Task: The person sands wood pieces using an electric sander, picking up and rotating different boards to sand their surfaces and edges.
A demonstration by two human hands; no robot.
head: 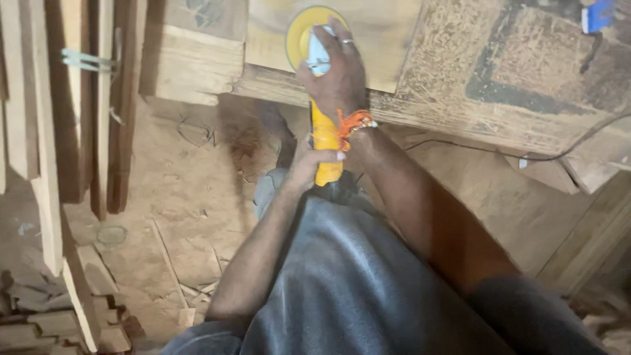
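A yellow power sander [325, 135] with a round yellow disc [299, 33] rests against a pale wooden board [381, 39] on a workbench. My right hand [335, 72] presses down on the sander's light blue head, a ring on one finger and an orange thread around the wrist. My left hand [309, 164] is wrapped around the rear of the yellow handle, close to my body. Both arms reach forward over my grey clothing.
Long wooden planks [79, 98] lean at the left. Short offcuts [59, 322] pile up at the lower left on a sawdust-covered floor [177, 210]. A black cable [513, 154] runs along the bench's edge at the right. The dusty benchtop [526, 66] carries a blue item at the top right.
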